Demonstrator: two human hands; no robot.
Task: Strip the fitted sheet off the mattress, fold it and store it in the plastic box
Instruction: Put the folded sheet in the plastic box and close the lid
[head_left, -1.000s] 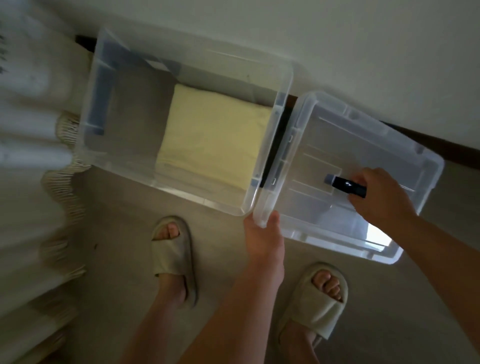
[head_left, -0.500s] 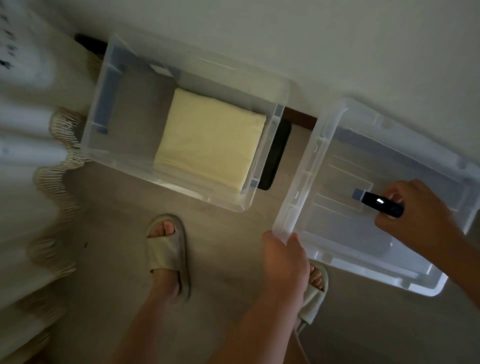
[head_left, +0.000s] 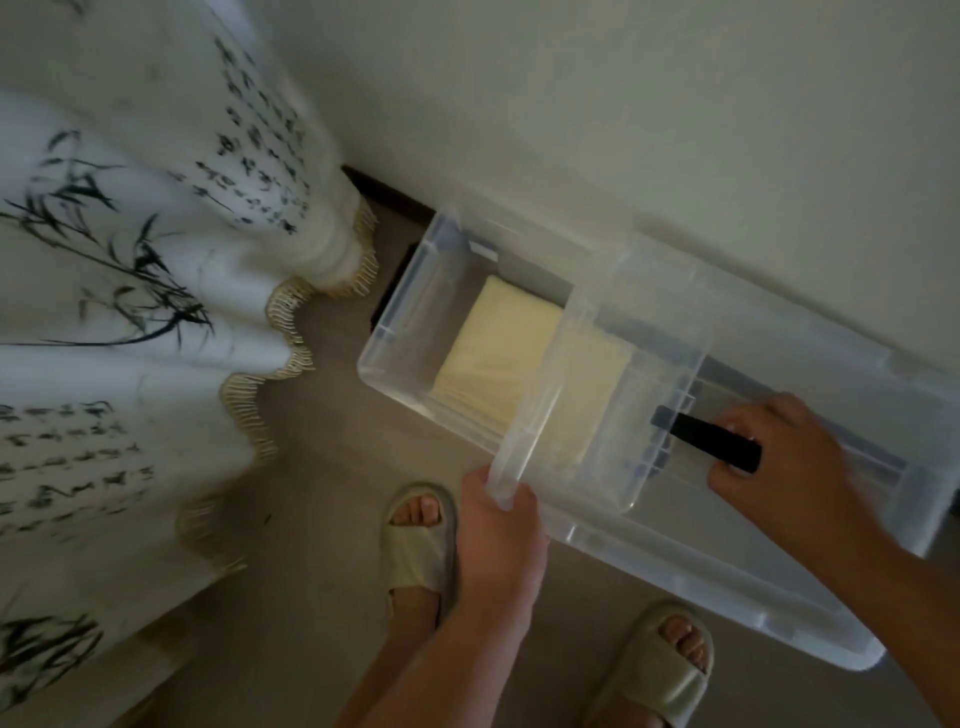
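Pale-yellow folded fitted sheet (head_left: 498, 353) is lying flat inside clear rectangular plastic box (head_left: 400, 312), which is sitting on beige floor (head_left: 311, 545) against off-white wall (head_left: 623, 104). Sheet's right part is showing only through clear plastic lid (head_left: 701, 561), which is hanging tilted over box's right end, not seated. Left hand (head_left: 498, 525) is gripping lid's near-left corner, fingers curled round rim. Right hand (head_left: 784, 467) is clamping black bar-shaped handle (head_left: 711, 441) at lid's middle, fingers wrapped on it; cannot tell if handle is fixed to lid. Step judged: stripping and folding done, sheet stored, box now being closed, so task is nearing its end. Next move is probably calling for sliding lid left until its edges are lining up with box rim, then lowering it level and pressing down; tilted lid could be catching on box's right wall. Beige foam slippers (head_left: 415, 540) on two feet are standing just beside box. White curtain with black bamboo-and-calligraphy print and tan fringe (head_left: 156, 249) is hanging at left, near box but apart.
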